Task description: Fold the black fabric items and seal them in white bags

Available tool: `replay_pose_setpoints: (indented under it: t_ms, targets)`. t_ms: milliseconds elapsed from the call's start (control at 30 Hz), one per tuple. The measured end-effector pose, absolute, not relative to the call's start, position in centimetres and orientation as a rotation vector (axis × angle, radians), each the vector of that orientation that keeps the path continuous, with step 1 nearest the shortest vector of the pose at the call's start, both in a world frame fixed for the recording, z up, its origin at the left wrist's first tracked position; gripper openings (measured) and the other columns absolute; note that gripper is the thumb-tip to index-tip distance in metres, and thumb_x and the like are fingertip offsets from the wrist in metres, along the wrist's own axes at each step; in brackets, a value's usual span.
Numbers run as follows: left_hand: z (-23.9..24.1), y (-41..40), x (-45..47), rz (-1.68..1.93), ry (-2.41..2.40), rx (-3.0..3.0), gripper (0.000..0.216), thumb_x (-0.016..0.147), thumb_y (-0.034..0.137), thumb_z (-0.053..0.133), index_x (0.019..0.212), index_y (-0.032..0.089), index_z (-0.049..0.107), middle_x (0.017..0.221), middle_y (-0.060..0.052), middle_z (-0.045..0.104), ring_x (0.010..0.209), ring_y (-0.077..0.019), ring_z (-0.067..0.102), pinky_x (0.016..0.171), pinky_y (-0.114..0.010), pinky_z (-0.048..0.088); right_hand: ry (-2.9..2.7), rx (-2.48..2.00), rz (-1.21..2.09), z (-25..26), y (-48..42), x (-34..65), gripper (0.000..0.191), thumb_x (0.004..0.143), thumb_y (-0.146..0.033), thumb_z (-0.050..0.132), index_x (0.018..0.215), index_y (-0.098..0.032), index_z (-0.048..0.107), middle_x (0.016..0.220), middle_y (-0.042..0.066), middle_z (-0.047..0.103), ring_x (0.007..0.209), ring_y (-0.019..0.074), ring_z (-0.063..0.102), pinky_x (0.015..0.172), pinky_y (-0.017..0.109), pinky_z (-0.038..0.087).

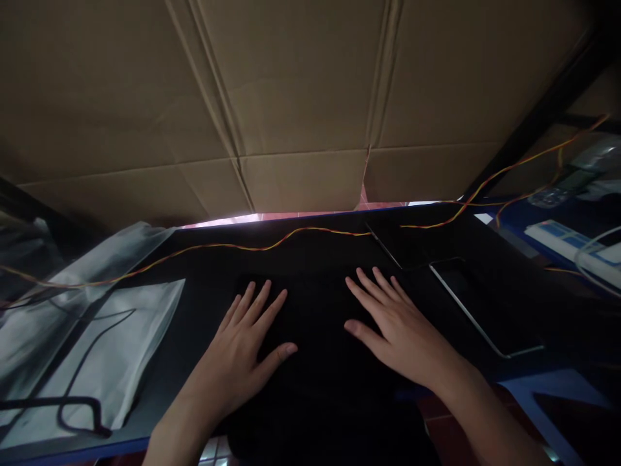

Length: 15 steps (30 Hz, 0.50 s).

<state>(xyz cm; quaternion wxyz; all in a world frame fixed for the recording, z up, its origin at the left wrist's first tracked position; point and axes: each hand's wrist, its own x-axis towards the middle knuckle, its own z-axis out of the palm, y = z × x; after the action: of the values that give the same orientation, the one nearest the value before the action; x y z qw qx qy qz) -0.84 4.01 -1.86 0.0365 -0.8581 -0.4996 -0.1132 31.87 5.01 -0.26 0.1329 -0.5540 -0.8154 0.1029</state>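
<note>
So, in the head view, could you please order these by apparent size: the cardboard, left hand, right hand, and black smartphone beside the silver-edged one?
1. Cardboard.
2. Left hand and right hand: about alike, so not ranked.
3. Black smartphone; its edges partly blend into the tabletop.

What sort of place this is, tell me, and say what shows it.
Likely a makeshift workstation, perhaps in a workshop: creased cardboard stands along the far side of the black tabletop, and a twisted red-and-yellow wire runs loosely across it.
</note>
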Motion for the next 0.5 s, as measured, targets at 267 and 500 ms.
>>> replay_pose_setpoints:
  t_ms: [267, 500]
  targets:
    - [1.2, 7.2, -0.6, -0.357, -1.656, -2.395, 0.052, 0.11, 0.024, 0.043, 0.16, 0.022, 0.055, 0.157, -0.016, 0.066, 0.144, -0.0432, 0.061, 0.095, -0.062, 0.061, -2.163, -1.616, -0.094, 0.3, 8.8, 33.5, 0.042, 0.104, -0.022, 0.064, 0.145, -0.023, 0.07, 0.14, 0.01, 0.077, 0.116, 0.0353, 0.067, 0.091, 0.053, 0.058]
    - [3.9, 6.8, -0.9, -0.432, -1.644, -2.257, 0.03, 0.106, 0.027, 0.05, 0.115, 0.025, 0.079, 0.109, -0.012, 0.078, 0.11, -0.0412, 0.067, 0.102, -0.069, 0.051, -2.094, -1.481, -0.211, 2.4, 7.6, 33.7, 0.025, 0.104, -0.013, 0.06, 0.115, -0.026, 0.078, 0.109, 0.005, 0.078, 0.103, 0.0285, 0.065, 0.087, 0.044, 0.05]
